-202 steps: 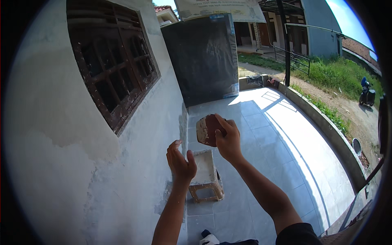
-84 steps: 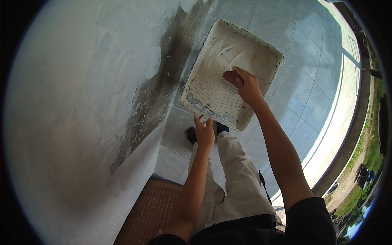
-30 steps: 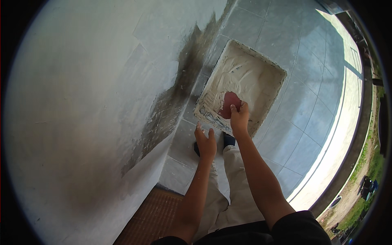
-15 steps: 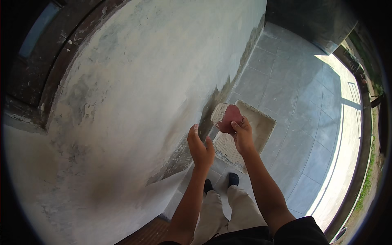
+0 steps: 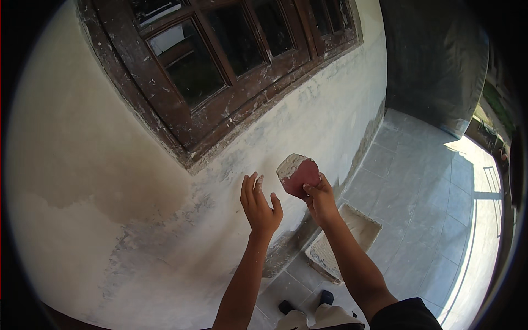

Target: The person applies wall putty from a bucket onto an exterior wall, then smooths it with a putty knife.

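Between the thumb and fingers of my right hand (image 5: pixel 320 202) is a flat red scraper (image 5: pixel 302 179) with a rounded outline. Pale, wet-looking plaster coats its upper left edge. My left hand (image 5: pixel 260 208) is raised just left of the scraper, fingers stretched and thumb apart, holding nothing. A whitish smear shows on one of its fingers. Both hands are in front of the patchy plastered wall (image 5: pixel 148 247); whether the left one touches it I cannot tell. Below my right forearm, a shallow tray (image 5: pixel 369 218) with pale plaster in it rests on the floor beside the wall.
A brown wooden window frame (image 5: pixel 220 118) with glass panes is set in the wall above my hands. Grey tiles (image 5: pixel 412 181) cover the floor to the right. A dark sheet-like surface (image 5: pixel 434 66) hangs at the far right. My feet (image 5: pixel 305 302) stand near the tray.
My view has swung up the wall, bringing the window in. Both hands have come up from over the tray, the right still holding the plaster-loaded scraper. My left fingers have spread wider.
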`<state>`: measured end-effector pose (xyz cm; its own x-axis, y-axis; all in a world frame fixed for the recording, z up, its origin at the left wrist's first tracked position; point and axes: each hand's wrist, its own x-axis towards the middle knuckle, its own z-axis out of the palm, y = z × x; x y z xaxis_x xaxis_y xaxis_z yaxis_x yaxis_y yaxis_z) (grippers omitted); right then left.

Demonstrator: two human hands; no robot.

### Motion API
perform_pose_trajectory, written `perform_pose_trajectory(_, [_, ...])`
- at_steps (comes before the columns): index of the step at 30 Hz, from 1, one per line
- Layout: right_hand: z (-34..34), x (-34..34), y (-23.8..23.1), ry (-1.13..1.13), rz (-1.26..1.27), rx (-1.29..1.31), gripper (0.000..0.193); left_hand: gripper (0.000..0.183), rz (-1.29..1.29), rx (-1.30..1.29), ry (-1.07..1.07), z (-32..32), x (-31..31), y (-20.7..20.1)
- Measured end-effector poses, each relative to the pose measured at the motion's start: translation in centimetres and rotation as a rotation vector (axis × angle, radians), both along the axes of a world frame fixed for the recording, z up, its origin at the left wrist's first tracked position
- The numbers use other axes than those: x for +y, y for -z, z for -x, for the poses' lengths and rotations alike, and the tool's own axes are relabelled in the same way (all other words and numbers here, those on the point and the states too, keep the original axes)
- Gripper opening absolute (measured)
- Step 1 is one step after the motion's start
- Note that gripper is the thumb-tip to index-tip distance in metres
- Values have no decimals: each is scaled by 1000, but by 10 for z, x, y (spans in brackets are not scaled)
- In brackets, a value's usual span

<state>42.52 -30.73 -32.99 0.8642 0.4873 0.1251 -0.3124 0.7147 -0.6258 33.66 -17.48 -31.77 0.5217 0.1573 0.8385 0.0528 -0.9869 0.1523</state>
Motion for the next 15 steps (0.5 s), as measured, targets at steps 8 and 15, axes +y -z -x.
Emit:
perform_pose_trajectory(8, [45, 18, -96, -146, -72, -206, 38, 50, -88, -191, -53, 45, 20, -88])
perform_pose_trajectory(15, [106, 36, -162, -250, -172, -270, 33, 49, -205, -328, -114, 115, 34, -164])
